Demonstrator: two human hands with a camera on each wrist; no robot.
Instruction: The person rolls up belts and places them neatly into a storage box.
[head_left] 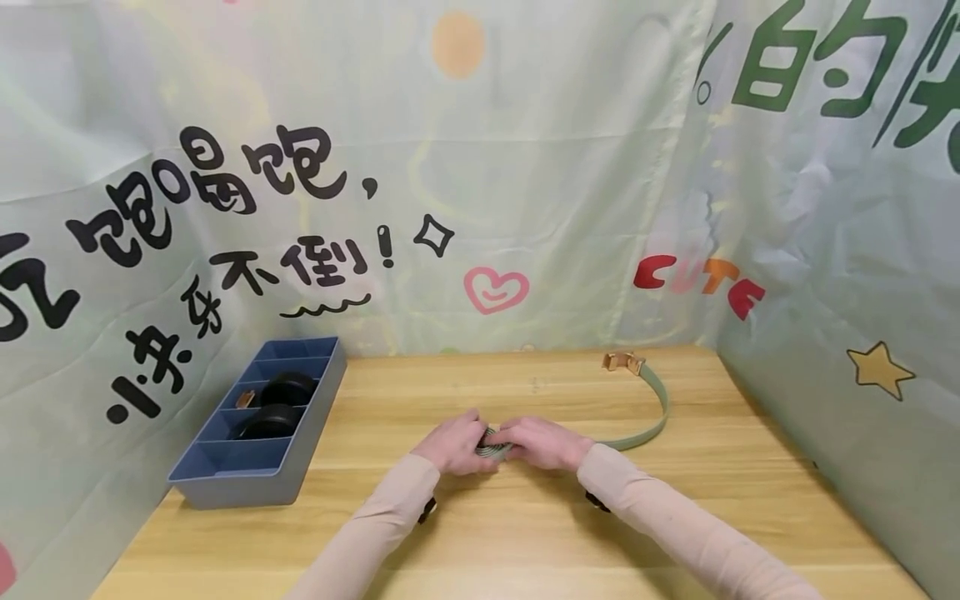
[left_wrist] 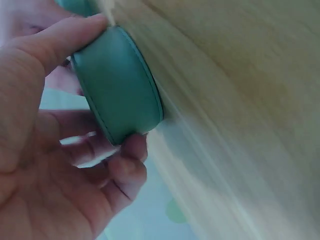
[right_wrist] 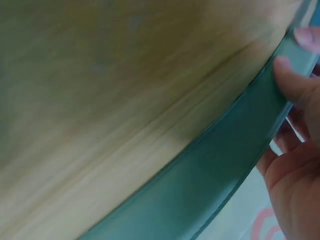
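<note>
A green belt (head_left: 663, 407) lies partly rolled on the table, standing on its edge. Its coiled part (head_left: 492, 451) is between both hands. My left hand (head_left: 455, 446) grips the coil; the left wrist view shows the thumb and fingers around the rolled green belt (left_wrist: 120, 85). On the coil's right side, my right hand (head_left: 546, 443) holds the strap. In the right wrist view, thumb and fingers pinch the green strap (right_wrist: 200, 160) from both sides. From there the loose length curves right and back to a gold-coloured buckle (head_left: 624, 362).
At the left stands a blue-grey divided box (head_left: 311, 446). Two black rolled belts (head_left: 273, 421) lie in its middle compartments, one with a gold-coloured buckle (head_left: 245, 399). Printed cloth walls (head_left: 570, 208) enclose the wooden table (head_left: 525, 542) at the back and sides.
</note>
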